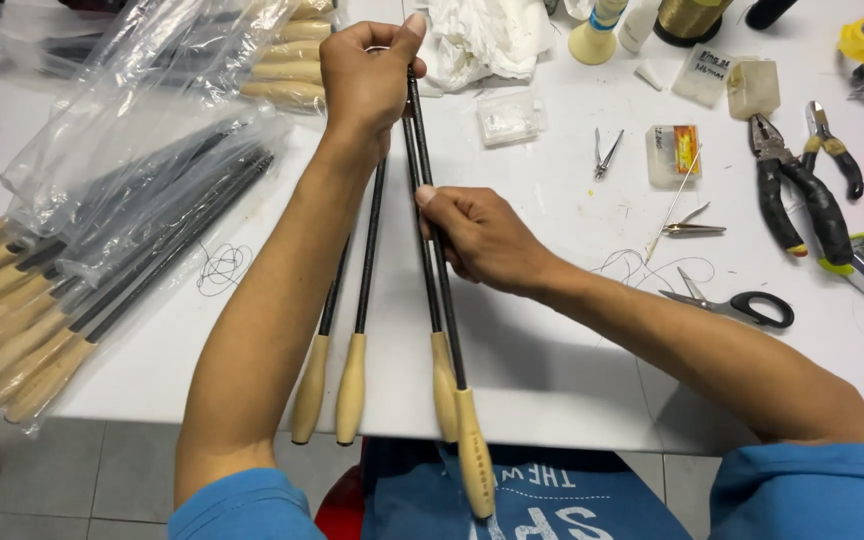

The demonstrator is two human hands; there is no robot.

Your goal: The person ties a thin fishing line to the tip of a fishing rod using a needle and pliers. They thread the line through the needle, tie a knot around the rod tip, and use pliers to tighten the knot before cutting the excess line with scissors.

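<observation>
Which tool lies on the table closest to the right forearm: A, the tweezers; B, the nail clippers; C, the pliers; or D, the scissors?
D: the scissors, with black handles, lie right beside the right forearm, while the pliers, tweezers and nail clippers sit farther up the table.

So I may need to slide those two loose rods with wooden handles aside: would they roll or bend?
The two loose rods are round and slim, so a sideways push would probably roll them. Their handles overhang the white table edge, so they might tip off. The dark shafts look straight and likely stiff, like those the left hand and right hand grip.
</observation>
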